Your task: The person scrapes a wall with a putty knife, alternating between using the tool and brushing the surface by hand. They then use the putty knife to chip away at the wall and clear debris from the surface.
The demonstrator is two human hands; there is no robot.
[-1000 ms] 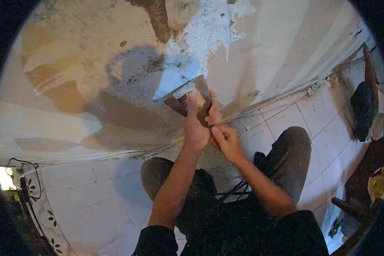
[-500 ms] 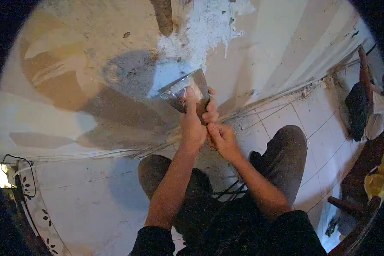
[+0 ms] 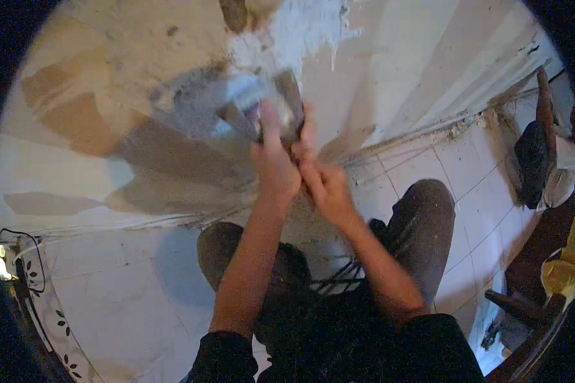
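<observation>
A wide putty knife (image 3: 290, 92), blurred by motion, is held up against the lower wall, its blade at a patch of white filler (image 3: 306, 38). My left hand (image 3: 276, 163) is closed around it, thumb lying along the blade face and fingers curled round the right side. Just below, my right hand (image 3: 329, 191) is closed at the handle end, touching my left hand. Most of the handle is hidden by the hands. Left of the blade, the wall (image 3: 121, 57) has rough, stained plaster and shadows.
My bent knees (image 3: 425, 217) flank the hands. Tiled floor (image 3: 121, 300) meets the wall along a dusty edge. A dark bag (image 3: 531, 163) and wooden furniture (image 3: 524, 309) stand at right, with a yellow item (image 3: 559, 274). A cable (image 3: 43, 262) runs at far left.
Both hands and the putty knife have moved up and slightly left along the wall. The blade is now smeared by motion; the grip looks the same.
</observation>
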